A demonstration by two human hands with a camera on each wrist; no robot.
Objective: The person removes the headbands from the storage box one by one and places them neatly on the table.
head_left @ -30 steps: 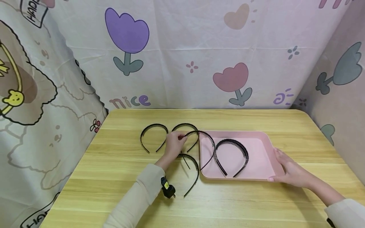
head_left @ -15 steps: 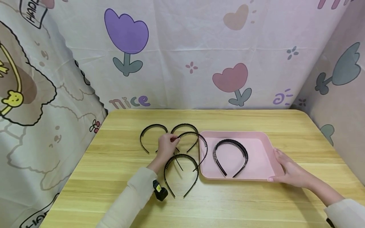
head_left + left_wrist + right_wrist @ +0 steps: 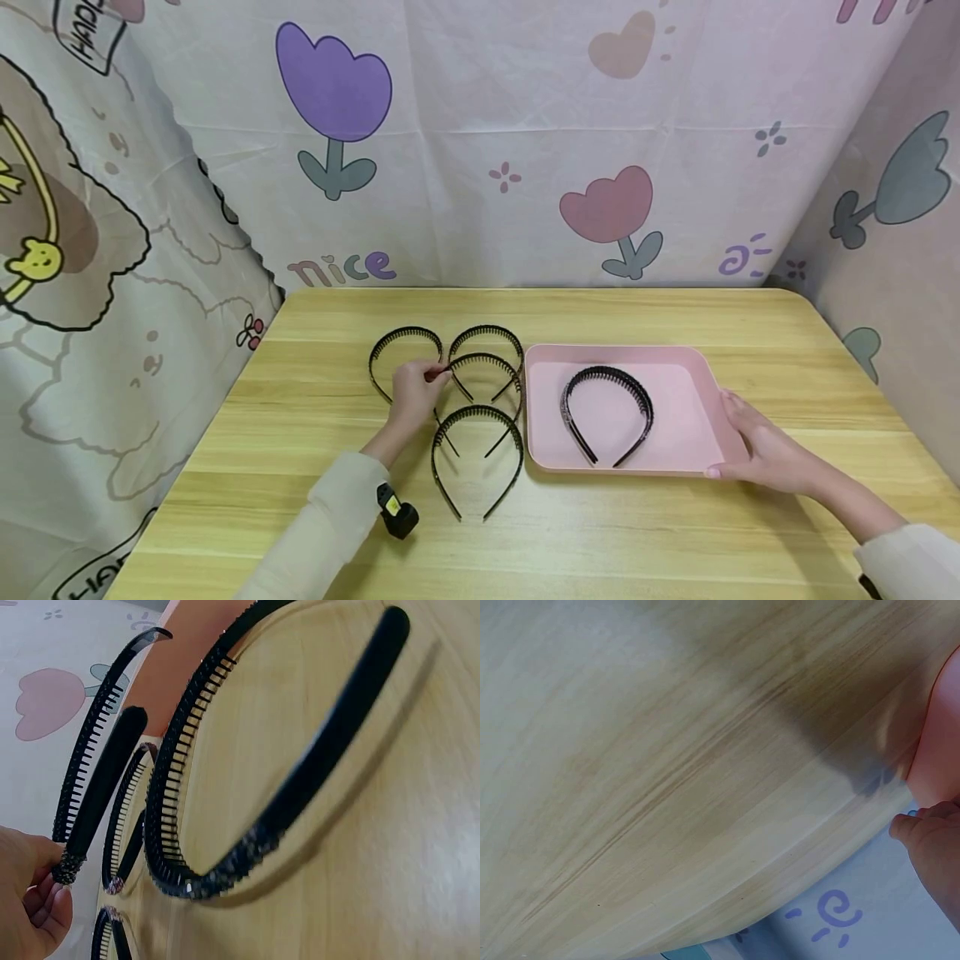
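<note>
My left hand (image 3: 414, 396) pinches a black toothed headband (image 3: 483, 357) by one side, lifted over the table. In the left wrist view, finger and thumb are on the glittery stones of this headband (image 3: 96, 787). A similar headband (image 3: 477, 409) lies just in front, and two more, a back-left headband (image 3: 405, 331) and a back-middle headband (image 3: 487, 328), lie behind. My right hand (image 3: 776, 450) grips the right end of a pink tray (image 3: 686, 417), thumb at the near corner. Overlapping black headbands (image 3: 609, 372) lie inside the tray; their exact number is unclear.
The wooden table (image 3: 637, 533) runs back to a patterned cloth (image 3: 465, 125) hanging behind it, with more cloth at both sides. A small black device (image 3: 397, 515) is strapped at my left wrist.
My left hand has moved left and slightly toward me, carrying the headband away from above the tray's left edge to over the other loose headbands. The right hand and tray stay still.
</note>
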